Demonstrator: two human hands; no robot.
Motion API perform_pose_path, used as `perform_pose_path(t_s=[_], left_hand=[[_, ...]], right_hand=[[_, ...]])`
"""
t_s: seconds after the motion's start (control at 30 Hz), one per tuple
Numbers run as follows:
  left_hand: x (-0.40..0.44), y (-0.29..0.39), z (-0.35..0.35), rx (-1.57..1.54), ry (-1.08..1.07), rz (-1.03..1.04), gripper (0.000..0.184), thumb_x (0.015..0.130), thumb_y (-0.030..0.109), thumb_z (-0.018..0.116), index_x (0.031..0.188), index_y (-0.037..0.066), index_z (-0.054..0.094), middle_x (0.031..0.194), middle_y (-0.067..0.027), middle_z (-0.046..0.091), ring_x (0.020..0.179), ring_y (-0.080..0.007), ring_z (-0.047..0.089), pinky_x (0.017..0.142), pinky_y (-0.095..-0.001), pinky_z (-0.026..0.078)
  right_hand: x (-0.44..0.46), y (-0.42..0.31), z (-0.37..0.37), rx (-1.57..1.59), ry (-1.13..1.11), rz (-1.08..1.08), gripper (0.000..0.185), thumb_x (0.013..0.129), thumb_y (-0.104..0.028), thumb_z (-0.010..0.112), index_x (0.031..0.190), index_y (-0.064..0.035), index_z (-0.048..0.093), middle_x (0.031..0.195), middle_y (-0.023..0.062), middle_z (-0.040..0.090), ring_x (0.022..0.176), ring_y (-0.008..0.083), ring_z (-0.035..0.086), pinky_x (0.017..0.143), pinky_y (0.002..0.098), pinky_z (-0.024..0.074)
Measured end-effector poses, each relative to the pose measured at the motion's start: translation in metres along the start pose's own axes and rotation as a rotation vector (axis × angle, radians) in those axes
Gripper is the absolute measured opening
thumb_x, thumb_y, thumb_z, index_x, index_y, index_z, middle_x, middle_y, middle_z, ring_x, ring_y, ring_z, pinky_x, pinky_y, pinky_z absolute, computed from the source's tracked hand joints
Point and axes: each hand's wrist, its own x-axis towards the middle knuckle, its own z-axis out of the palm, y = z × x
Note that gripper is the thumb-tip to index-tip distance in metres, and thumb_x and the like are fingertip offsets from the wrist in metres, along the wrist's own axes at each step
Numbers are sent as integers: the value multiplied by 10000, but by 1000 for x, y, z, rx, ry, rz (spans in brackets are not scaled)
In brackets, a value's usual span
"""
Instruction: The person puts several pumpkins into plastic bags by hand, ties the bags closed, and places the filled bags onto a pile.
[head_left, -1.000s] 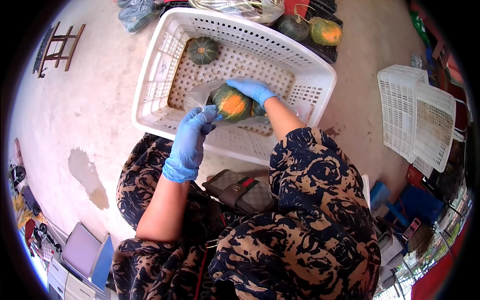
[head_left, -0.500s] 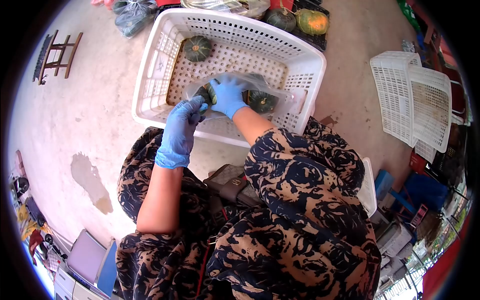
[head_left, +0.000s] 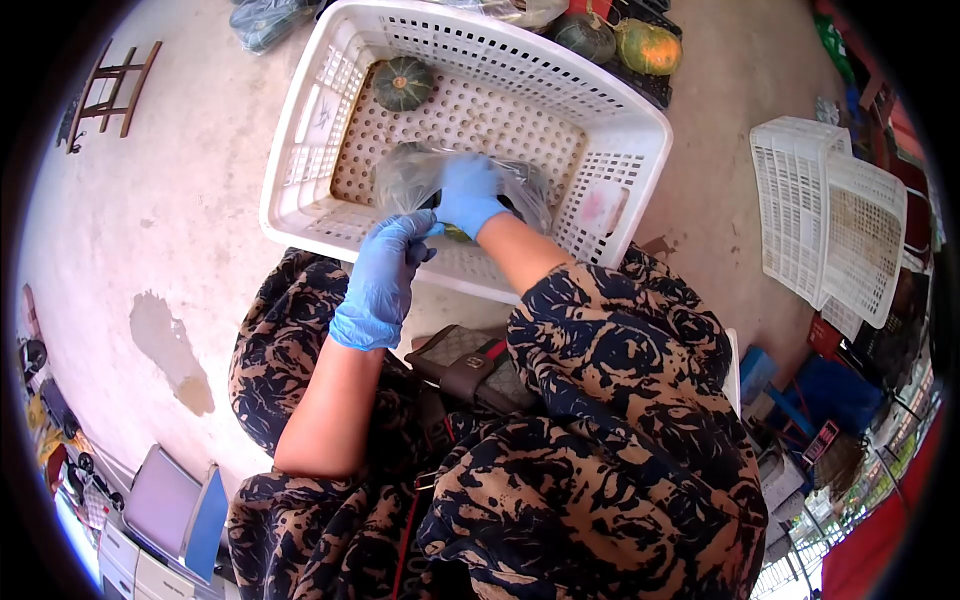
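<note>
Both my hands wear blue gloves. My left hand (head_left: pixel 385 275) is closed at the near rim of a white plastic crate (head_left: pixel 285 200), pinching the edge of a clear plastic bag (head_left: pixel 400 182). My right hand (head_left: pixel 470 195) reaches into the mouth of that bag, low in the crate; its fingers are blurred and partly behind the plastic. Dark green pumpkins show dimly through the bag around my right hand, and what that hand touches is hard to make out. One striped green pumpkin (head_left: pixel 403 83) sits loose in the crate's far left corner.
Beyond the crate lie a dark green pumpkin (head_left: pixel 585 38), an orange-green pumpkin (head_left: pixel 648 47) and a bagged bundle (head_left: pixel 268 22). White crates (head_left: pixel 830 210) stand at the right. A small wooden stool (head_left: pixel 115 90) is at the far left. A brown bag (head_left: pixel 480 368) rests at my lap.
My right hand has moved deeper among the plastic, and the bag has opened out and shifted around it. My left hand has moved slightly right and down. The view has shifted slightly.
</note>
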Motion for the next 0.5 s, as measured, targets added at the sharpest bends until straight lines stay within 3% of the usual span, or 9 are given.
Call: perform_pose_path(t_s=[0.13,0.17,0.27,0.37,0.5], left_hand=[[-3,0,-5,18,17,11,168,768,137,564,893,30,595,738,-6,540,556,-94,400,707,-280,402],[-5,0,-3,18,41,10,173,768,137,564,900,29,596,734,-4,534,556,-94,398,708,-281,400],[-2,1,-3,1,48,5,190,769,143,567,914,26,599,721,1,515,555,-93,395,713,-284,397],[-1,4,0,-22,8,6,187,768,149,568,906,26,600,732,-4,525,558,-94,401,710,-284,398],[-5,-4,4,-22,-38,-22,182,767,154,563,895,29,604,751,-6,541,569,-94,418,705,-276,400]], right_hand=[[20,-12,3,-267,-24,-195,837,477,-413,788,1189,-93,484,1093,135,531,1030,368,506,828,396,449],[30,-13,4,-180,-55,-203,781,464,-370,801,1152,-120,529,1107,115,538,1058,364,493,832,421,450],[61,-2,-18,-63,-528,-332,784,441,-384,804,1131,-112,547,1183,123,488,1091,373,457,842,422,446],[50,4,-20,-40,-420,-395,760,438,-444,783,1087,-107,578,1170,110,497,1094,352,450,842,391,450],[7,18,-20,-144,-46,-390,730,472,-520,723,1035,-73,598,1076,124,536,1003,329,498,835,373,449]])
